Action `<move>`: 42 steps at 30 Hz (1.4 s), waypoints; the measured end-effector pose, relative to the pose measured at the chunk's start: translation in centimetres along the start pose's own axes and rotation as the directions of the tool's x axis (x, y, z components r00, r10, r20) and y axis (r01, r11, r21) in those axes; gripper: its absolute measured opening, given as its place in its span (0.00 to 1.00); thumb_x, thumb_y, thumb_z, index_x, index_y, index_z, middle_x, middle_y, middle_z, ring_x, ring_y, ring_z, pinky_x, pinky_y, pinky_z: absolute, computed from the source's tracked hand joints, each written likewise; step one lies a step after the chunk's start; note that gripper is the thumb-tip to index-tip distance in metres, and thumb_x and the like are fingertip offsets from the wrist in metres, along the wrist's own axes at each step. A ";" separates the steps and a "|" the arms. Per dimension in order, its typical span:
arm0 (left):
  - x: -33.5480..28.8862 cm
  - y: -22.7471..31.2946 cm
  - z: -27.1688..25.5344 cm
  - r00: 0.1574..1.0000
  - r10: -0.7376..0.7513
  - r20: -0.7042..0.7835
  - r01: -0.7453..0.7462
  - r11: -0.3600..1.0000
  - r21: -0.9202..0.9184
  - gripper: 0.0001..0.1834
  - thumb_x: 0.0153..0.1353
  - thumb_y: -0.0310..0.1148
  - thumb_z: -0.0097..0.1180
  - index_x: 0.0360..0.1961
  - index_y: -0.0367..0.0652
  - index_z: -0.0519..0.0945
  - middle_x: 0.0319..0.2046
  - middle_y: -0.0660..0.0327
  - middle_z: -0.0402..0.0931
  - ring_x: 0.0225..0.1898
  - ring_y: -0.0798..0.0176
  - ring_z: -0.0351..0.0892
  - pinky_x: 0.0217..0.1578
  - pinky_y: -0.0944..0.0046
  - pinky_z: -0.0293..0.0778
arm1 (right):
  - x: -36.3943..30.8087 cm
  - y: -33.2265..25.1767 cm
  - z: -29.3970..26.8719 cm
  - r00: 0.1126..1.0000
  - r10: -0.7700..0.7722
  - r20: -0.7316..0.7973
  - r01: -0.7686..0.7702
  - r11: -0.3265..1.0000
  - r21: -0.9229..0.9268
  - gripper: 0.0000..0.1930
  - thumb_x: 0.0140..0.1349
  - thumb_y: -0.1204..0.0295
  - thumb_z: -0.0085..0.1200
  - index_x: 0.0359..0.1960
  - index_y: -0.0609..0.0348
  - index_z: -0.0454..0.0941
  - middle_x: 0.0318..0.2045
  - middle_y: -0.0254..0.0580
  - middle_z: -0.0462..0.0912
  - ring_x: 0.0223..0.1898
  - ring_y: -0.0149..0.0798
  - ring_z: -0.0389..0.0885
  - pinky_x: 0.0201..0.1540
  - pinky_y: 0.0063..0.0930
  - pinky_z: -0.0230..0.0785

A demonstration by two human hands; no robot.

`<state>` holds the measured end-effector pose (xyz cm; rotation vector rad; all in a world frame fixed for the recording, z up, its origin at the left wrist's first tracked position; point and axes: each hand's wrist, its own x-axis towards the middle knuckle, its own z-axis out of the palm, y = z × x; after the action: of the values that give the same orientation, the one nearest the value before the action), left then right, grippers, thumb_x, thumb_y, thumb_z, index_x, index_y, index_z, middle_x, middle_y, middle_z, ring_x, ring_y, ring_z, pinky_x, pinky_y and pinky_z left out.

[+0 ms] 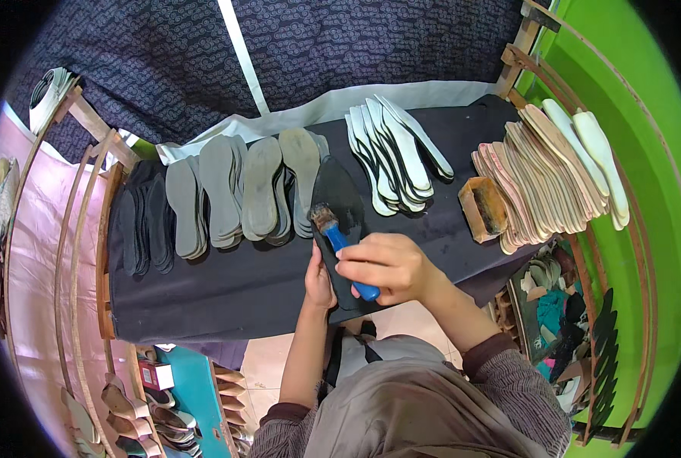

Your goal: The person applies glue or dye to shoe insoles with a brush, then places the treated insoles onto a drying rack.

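Note:
A black insole (339,187) is tilted up in front of me over the dark-covered table. My left hand (320,282) grips it along its left lower side, with some fingers hidden behind it. A brush with a blue handle (338,239) is in my right hand (390,269), fingers closed around the handle. The brush's brown, worn bristle end (324,217) lies against the black face of the insole, near its middle. Just left of it are piles of grey insoles (222,187), and white insoles (405,160) lie fanned out to the right.
A cut-open brownish container (483,211) stands at the right, beside a long row of beige insoles (543,179). Dark insoles (159,221) lie at the table's left end. Wooden racks (105,259) flank both sides, with shoes (174,420) on low shelves at lower left.

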<state>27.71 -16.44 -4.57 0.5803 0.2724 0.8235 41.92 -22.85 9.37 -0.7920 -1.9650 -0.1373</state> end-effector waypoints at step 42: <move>0.1 0.5 1.7 0.989 0.125 0.078 -0.124 0.992 -0.008 0.48 0.60 0.71 0.13 0.62 0.41 0.61 0.52 0.45 0.70 0.41 0.50 0.77 0.45 0.54 0.74 | -3.6 -1.9 1.6 0.959 0.260 -0.115 -0.228 0.944 0.238 0.10 0.51 0.68 0.62 0.32 0.61 0.81 0.32 0.45 0.82 0.28 0.44 0.81 0.32 0.31 0.73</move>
<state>28.21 -16.70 -2.90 0.6299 0.1645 0.9194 40.74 -25.40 6.02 -0.8454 -1.6943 0.1678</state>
